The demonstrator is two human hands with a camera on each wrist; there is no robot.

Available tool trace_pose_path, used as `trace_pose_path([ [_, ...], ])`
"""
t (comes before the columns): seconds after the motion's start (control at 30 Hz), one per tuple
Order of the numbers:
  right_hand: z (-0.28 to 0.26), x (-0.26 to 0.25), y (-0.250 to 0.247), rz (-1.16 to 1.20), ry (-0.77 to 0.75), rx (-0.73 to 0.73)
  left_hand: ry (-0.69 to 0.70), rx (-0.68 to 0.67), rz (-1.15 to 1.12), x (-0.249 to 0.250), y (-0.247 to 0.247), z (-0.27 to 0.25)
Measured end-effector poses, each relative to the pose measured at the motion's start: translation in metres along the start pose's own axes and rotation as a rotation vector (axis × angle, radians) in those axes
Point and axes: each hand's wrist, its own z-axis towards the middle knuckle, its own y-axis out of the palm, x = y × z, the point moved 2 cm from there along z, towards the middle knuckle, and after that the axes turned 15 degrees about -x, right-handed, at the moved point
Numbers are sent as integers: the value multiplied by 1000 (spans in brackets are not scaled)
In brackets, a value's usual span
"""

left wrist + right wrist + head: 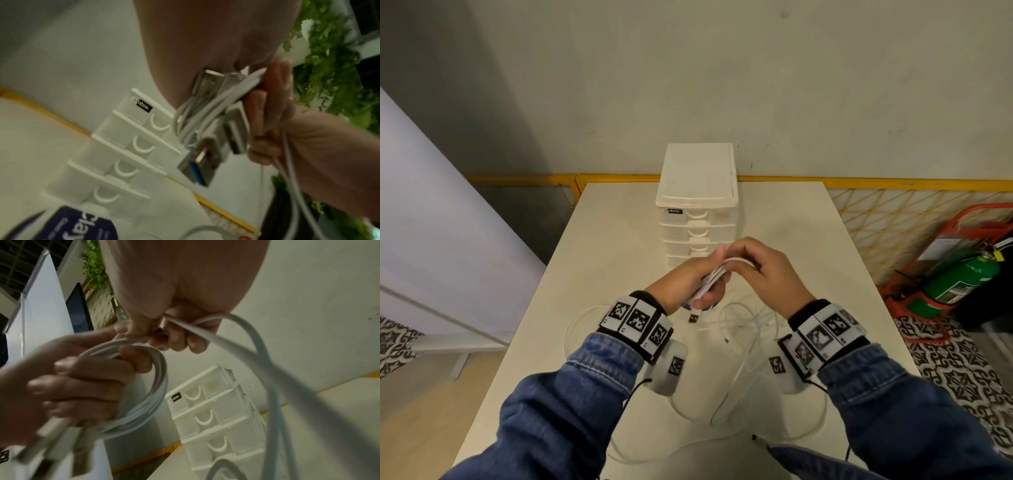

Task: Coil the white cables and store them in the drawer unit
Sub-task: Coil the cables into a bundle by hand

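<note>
On the white counter (619, 240), the drawer unit (698, 205) stands at the far edge, against a pale wall, with its four drawers facing the person and all pushed in. Behind the drawer unit a yellow rail (534, 179) runs along the foot of the wall; to its right a yellow lattice panel (893, 222) stands over patterned floor tiles, with a green fire extinguisher (962, 277) on a red stand beyond that. To the left of the drawer unit a pale panel (431, 222) leans into the picture.

Just in front of the drawer unit, above the counter, both hands meet. The left hand (688, 281) has its fingers (86, 379) curled tight round a coiled bundle of white cable (152, 394), the grip fully closed on the loops, with several USB plugs (201, 164) hanging out below the fist. The right hand (763, 270) pinches a strand of white cable (205, 335) between thumb and curled fingers, right beside the bundle; that strand trails down toward the counter.

Nearer the person than the drawer unit, more loose cable (736, 377) lies in slack loops on the counter, partly covered by the denim sleeves (571, 404) and wrist bands. A dark blue round label (78, 225) shows beside the base of the drawer unit; its lettering is blurred and cut off. How many separate cables make up the bundle cannot be told.
</note>
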Motion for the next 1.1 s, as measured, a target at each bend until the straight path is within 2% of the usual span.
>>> trace_pose_path([
  [0.23,3,8,-7,146,47,-39,3,-16,-60,3,8,-3],
  [0.33,-1,14,-11,188,99,-71,24,46,-72,4,3,-7],
  [0.47,-8,20,-14,220,151,-18,14,106,-54,-1,-8,-13],
  [0.67,1,21,-5,151,29,148,9,-19,-87,3,2,-16],
  [0.77,4,25,1,99,-13,149,40,-30,-198,3,2,-15],
  [0.9,4,33,13,38,6,107,96,-3,-328,1,1,-14],
  [1.0,3,33,14,-19,-2,116,100,-36,-371,3,-1,-12],
  [1.1,5,30,15,-4,-12,121,104,13,-353,8,-1,-11],
])
